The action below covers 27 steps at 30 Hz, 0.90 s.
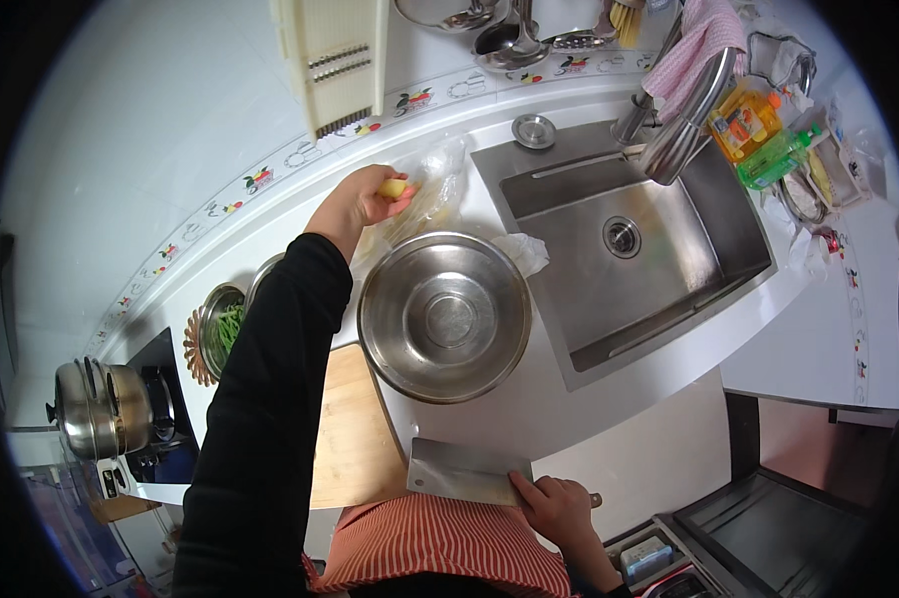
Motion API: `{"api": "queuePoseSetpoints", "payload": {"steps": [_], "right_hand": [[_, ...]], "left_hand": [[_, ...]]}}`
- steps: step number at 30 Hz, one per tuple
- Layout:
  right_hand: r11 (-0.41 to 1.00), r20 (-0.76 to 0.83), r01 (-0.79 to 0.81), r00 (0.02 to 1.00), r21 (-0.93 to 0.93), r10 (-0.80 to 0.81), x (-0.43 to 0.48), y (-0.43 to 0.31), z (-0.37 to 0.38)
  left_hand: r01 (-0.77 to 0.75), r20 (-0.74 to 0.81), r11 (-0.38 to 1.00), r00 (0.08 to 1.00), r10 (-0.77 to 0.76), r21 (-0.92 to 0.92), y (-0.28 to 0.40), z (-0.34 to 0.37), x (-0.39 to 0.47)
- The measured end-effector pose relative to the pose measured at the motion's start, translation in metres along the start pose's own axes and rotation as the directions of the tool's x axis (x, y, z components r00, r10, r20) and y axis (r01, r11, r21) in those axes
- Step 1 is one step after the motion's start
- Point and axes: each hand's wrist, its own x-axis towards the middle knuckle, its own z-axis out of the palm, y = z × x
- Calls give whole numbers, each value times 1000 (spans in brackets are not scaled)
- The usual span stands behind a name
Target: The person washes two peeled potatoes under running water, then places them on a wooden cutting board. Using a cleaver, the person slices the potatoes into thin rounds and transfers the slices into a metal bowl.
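My left hand (378, 196) reaches to the back of the counter and grips a small pale-yellow piece of food (392, 188), its kind unclear. Right beside it lies a clear plastic bag (442, 183) with pale pieces showing through. An empty stainless steel bowl (449, 318) stands in front of the bag. In my right hand (561, 512) is a cleaver (460, 472), held by its handle at the counter's front edge, the blade pointing left. A wooden cutting board (356, 433) lies left of the bowl, partly covered by my left sleeve.
To the right is a steel sink (666, 224) with a pull-out faucet (670, 149). A bowl of green vegetables (225, 325) and a steamer pot (102, 407) on the hob stand left. A white plastic grater (337, 60) and steel ladles (513, 48) are at the back wall.
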Motion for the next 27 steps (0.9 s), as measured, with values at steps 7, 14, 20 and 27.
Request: {"api": "queuePoseSetpoints", "payload": {"steps": [7,14,20,27], "right_hand": [[1000,-15,4,1000,28,-4,5,3,2],[994,-16,72,997,80,-71,16,-3,7],[992,8,96,995,81,-97,18,-8,7],[987,14,146,989,63,-147,20,-17,7]], "left_hand": [[-73,-105,822,982,159,565,3,-25,12],[-137,46,315,959,279,939,4,-25,-3],[-143,274,-305,854,443,941,-6,-35,-22],[-361,521,-385,685,509,850,-7,-16,-89]]}}
